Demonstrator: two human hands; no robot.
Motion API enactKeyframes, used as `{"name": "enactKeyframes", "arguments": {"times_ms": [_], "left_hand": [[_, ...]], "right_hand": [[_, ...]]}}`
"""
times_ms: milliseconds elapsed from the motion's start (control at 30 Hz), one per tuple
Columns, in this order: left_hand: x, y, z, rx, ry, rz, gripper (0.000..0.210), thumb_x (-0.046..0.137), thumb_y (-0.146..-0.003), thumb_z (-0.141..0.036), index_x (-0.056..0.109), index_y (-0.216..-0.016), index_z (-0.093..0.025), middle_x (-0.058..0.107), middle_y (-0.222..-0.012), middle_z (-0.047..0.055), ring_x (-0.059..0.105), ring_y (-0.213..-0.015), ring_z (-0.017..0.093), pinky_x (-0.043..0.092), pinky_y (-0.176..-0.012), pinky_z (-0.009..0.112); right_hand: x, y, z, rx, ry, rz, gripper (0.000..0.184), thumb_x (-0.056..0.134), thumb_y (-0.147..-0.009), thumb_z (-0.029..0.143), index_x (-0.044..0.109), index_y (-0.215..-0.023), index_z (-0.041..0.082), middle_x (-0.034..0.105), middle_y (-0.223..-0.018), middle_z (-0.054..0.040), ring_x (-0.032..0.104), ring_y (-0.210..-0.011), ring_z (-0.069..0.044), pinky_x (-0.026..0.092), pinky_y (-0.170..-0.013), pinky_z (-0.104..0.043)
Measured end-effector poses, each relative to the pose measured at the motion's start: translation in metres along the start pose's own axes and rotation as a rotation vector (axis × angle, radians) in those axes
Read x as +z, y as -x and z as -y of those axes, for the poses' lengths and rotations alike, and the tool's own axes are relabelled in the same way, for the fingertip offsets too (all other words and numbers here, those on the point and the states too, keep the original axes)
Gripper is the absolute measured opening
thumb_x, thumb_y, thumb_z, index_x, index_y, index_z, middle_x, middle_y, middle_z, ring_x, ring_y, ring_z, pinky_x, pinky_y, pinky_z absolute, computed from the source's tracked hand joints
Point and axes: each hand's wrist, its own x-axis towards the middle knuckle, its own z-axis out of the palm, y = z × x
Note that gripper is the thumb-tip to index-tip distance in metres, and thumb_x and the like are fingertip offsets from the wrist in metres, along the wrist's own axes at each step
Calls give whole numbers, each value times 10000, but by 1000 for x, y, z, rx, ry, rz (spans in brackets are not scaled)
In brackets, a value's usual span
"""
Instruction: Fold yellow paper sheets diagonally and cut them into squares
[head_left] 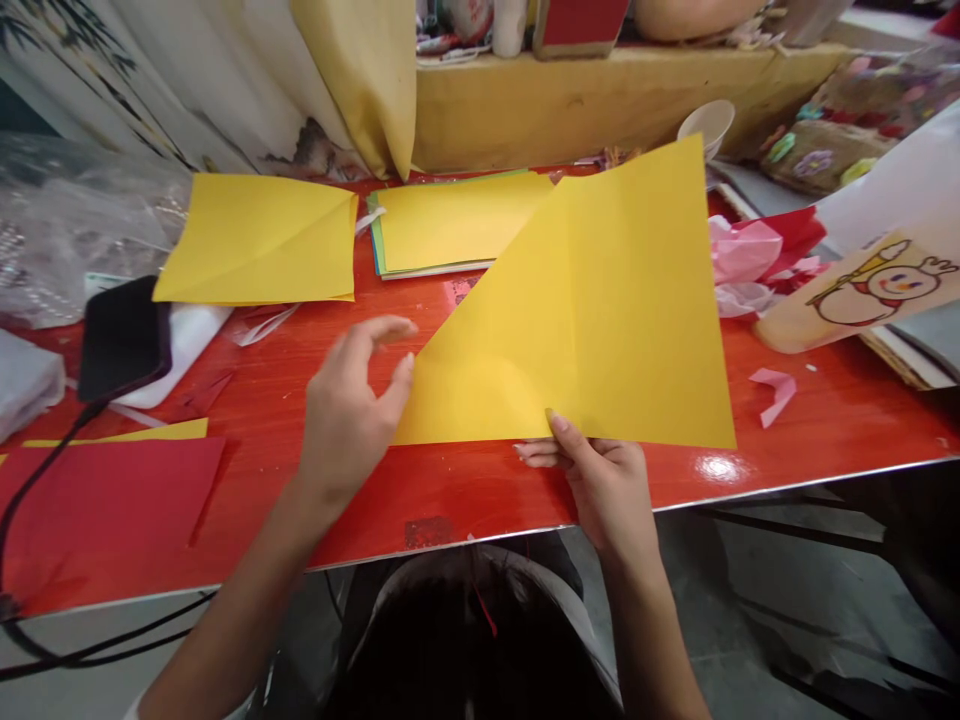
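A large sheet of yellow paper [615, 310] is raised over the red table, its left side running on a slant. My right hand [600, 470] pinches its lower edge, thumb on top and fingers underneath. Beside the sheet's lower left corner is my left hand [352, 400], its thumb and index finger curved and apart, holding nothing that I can see. Whether that thumb touches the paper, I cannot tell. Faint crease lines cross the sheet.
Folded yellow paper [262, 240] and a paper stack [457, 225] lie behind my hands. At left are a phone [124, 340] with a cable and red paper [112, 500]. A drink cup [870, 290] leans at right, near a pink scrap [774, 395].
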Motion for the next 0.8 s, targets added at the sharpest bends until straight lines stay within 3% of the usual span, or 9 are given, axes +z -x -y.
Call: {"name": "enactKeyframes", "arguments": {"times_ms": [67,133,167,267,400,467,600,733,800], "left_hand": [[2,16,-13,440,-177,-167,432,634,-727,-103,596,-1113,-292,670,-1074,23,601,-1023,228,440,-916,369],[8,33,-25,703,-197,28,395,609,-699,-80,611,-1054,-255,694,-827,22,637,-767,198,478,-722,323],[13,40,-30,709,-202,189,321,596,-716,-107,620,-1013,-228,686,-750,25,626,-681,190,475,-650,312],[30,50,-36,415,-129,346,98,544,-814,-244,626,-798,-192,643,-621,34,577,-559,175,436,-546,299],[41,44,-33,-251,262,332,285,530,-836,-379,538,-608,-208,545,-533,-17,513,-496,123,408,-498,243],[41,40,-31,-421,482,304,280,602,-778,-418,550,-602,-206,497,-499,-32,482,-479,117,394,-475,235],[43,39,-28,-570,849,216,267,641,-778,-397,614,-608,-193,525,-499,-30,505,-481,115,403,-470,236],[46,39,-28,-589,974,115,294,641,-799,-318,623,-544,-172,567,-482,-16,573,-510,130,486,-572,260],[45,39,-27,-591,1023,93,251,662,-777,-309,649,-572,-165,605,-510,-6,580,-492,135,491,-529,262]], "right_hand": [[1,1,-1,-23,-8,-17,236,689,-751,358,701,-675,135,710,-646,-78,690,-611,-196,566,-611,-301],[6,4,-1,-45,-27,-30,205,681,-761,349,700,-715,150,711,-652,-62,681,-587,-187,555,-588,-296],[9,6,1,-52,-39,-28,194,675,-767,344,699,-720,157,709,-648,-55,675,-576,-181,549,-580,-292],[23,13,7,-75,-70,-12,201,653,-790,330,698,-672,174,693,-618,-37,659,-579,-166,534,-618,-291],[43,17,13,-142,-151,-19,149,651,-798,298,692,-682,213,660,-607,10,622,-609,-130,496,-713,-273],[51,18,13,-136,-167,26,158,647,-801,297,664,-669,211,627,-605,23,583,-588,-114,475,-673,-256],[62,19,11,-93,-127,169,265,630,-808,323,563,-590,187,498,-526,45,446,-478,-80,383,-525,-230],[67,18,13,-109,-80,212,333,621,-805,366,504,-556,178,435,-514,50,409,-486,-71,348,-515,-224],[67,17,16,-85,-92,220,352,636,-787,371,477,-540,176,415,-515,53,393,-490,-67,348,-504,-219]]}}
